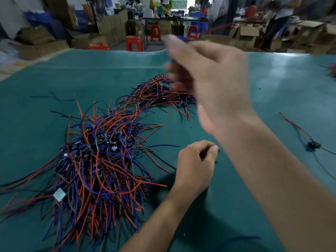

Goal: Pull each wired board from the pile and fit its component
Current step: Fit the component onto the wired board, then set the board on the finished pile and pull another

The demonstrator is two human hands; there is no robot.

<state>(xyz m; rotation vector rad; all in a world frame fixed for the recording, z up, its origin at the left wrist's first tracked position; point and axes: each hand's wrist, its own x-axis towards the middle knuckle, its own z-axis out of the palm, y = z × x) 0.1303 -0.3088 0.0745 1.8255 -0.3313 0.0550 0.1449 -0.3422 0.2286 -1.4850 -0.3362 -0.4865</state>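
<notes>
A big pile of wired boards [98, 153], tangled in red, blue and black leads, lies left of centre on the green mat [236, 179]. A smaller pile of wired boards [160, 93] lies farther back. My left hand [194, 168] hovers just right of the big pile, its fingers curled and its thumb and forefinger pinching a small dark component [218, 150]. My right hand [214, 82] is raised over the far pile and blurred, fingers loosely spread with a gap between them. A blurred red wire [218, 28] streaks in the air beyond it.
One lone board with red and black leads [312, 144] lies at the right. More wires [332, 70] show at the far right edge. A loose blue wire [236, 240] lies near the front. Red stools [134, 43], cartons and people stand beyond the table.
</notes>
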